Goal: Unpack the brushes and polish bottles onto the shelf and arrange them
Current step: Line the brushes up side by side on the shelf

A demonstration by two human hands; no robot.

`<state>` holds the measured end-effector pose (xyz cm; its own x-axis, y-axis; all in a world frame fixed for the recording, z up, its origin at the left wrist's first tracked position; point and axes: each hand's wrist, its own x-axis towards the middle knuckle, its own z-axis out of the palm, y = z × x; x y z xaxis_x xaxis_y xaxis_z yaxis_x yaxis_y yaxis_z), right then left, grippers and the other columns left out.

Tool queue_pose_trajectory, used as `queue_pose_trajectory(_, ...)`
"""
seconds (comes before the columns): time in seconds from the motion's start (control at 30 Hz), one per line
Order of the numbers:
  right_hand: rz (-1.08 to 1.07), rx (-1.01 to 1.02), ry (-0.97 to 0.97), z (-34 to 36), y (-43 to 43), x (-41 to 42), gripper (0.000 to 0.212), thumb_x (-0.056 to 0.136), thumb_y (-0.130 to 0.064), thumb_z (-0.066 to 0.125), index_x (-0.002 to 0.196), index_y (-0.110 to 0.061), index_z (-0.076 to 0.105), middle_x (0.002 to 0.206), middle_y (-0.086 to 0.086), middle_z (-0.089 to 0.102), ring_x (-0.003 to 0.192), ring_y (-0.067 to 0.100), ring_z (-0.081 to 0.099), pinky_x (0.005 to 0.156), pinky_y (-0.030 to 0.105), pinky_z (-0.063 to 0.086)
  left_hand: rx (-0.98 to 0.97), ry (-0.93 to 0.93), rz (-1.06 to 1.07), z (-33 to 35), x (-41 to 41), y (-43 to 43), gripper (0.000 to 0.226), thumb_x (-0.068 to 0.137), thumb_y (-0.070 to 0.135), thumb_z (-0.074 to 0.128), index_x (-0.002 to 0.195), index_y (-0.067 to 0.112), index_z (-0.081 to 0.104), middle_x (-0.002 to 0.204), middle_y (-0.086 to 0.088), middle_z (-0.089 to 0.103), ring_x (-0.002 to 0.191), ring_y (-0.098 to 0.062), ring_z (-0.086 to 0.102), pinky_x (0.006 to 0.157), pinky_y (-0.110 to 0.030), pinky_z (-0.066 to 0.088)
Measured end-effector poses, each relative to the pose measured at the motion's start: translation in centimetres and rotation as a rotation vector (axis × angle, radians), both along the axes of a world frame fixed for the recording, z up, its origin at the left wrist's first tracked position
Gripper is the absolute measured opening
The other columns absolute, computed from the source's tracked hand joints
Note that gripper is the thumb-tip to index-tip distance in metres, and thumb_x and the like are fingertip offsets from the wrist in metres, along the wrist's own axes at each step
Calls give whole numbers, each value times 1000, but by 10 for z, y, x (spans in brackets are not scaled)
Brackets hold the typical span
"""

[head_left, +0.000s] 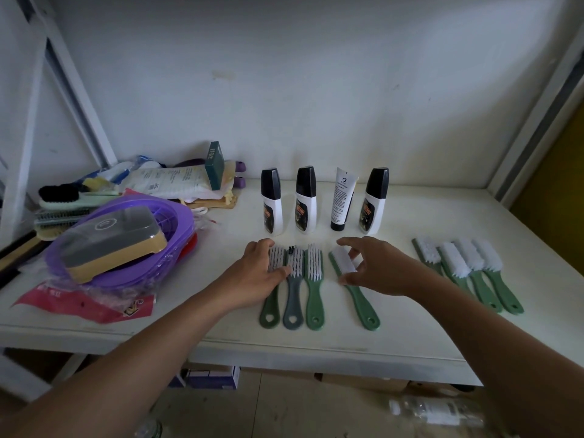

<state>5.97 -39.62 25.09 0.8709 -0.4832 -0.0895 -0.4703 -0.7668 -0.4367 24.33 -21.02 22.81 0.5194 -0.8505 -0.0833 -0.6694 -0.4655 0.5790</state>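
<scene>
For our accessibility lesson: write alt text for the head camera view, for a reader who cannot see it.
A person's left hand rests on three brushes lying side by side on a white shelf, while the right hand reaches over a lone green brush. Behind stand three polish bottles and a tube; four more green brushes lie further right.

Dim, cool light leaves the wall (316, 90) brightest mid-frame, corners shadowed; wide-angle distortion bows the edges and the floor (316, 412) looks blurred.
</scene>
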Motion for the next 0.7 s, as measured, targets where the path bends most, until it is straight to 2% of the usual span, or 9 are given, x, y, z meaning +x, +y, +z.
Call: queue_pose_trajectory(0.7, -35, -2, -23, -2, 11, 12, 79, 83, -39, 77, 150, -28, 38, 136, 2, 57, 109, 19, 64, 93, 40, 57, -2, 2, -21, 0, 3, 1, 71, 96, 51, 53, 152, 19, 23, 153, -3, 30, 132, -20, 44, 104, -37, 41)
